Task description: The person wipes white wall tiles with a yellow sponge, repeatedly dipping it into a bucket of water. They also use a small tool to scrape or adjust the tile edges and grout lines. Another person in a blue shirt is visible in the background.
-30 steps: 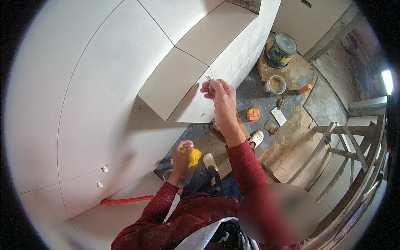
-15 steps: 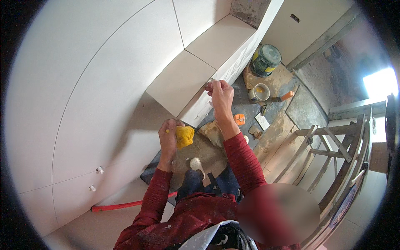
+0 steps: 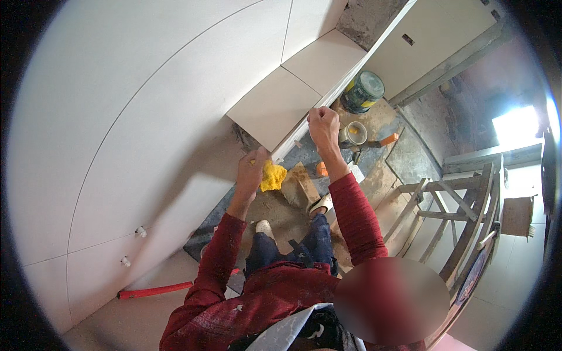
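My left hand [image 3: 250, 171] is closed round a crumpled yellow sponge [image 3: 273, 176], just below the near corner of a beige tiled ledge [image 3: 274, 110]. The sponge hangs out past the fingers on their right side. At the ledge's front edge, close to the joint between two tiles, my right hand [image 3: 324, 124] is closed with its fingertips pinched together. Whatever those fingers hold, if anything, is hidden. A large pale tiled wall [image 3: 158, 134] rises on the left, behind the ledge.
Beyond my right hand stand a dark lidded bucket [image 3: 364, 92] and a small pail [image 3: 353, 134]. An orange-handled tool [image 3: 389, 140] lies beside the pail. To the right leans a wooden ladder [image 3: 468, 228]. White pipe stubs [image 3: 140, 232] jut from the wall. A red pipe [image 3: 155, 290] lies below them.
The whole view has shifted, so the ledge and both hands appear further right. A small whitish bit at my right fingertips no longer shows. My left hand still grips the sponge.
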`<state>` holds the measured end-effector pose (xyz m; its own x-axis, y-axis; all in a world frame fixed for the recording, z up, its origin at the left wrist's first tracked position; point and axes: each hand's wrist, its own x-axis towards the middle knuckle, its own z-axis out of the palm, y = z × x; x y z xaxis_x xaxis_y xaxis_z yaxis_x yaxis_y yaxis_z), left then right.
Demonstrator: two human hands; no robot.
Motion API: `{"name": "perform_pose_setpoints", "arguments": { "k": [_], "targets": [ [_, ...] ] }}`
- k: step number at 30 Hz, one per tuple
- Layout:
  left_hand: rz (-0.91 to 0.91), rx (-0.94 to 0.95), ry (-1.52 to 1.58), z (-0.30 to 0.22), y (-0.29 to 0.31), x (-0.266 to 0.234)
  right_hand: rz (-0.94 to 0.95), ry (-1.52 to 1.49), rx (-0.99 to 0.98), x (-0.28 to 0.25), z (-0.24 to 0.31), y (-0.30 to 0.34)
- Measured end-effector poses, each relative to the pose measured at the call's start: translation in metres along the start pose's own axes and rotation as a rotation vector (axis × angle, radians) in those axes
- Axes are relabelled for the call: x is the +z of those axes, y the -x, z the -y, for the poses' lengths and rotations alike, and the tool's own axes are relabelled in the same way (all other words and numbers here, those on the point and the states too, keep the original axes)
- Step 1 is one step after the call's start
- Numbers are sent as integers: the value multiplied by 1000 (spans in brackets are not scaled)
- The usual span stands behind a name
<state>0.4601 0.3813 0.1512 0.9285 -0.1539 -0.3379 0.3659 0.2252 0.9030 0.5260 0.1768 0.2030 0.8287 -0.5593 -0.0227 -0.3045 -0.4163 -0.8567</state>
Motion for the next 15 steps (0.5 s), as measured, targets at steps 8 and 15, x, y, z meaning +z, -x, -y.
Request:
{"name": "perform_pose_setpoints", "arguments": {
  "k": [8, 15],
  "targets": [
    [11, 54, -69, 0, -3, 2, -13, 63, -49, 9, -3, 10],
    [77, 6, -17, 0, -6, 0, 101, 44, -66, 10, 9, 49]
  ]
}}
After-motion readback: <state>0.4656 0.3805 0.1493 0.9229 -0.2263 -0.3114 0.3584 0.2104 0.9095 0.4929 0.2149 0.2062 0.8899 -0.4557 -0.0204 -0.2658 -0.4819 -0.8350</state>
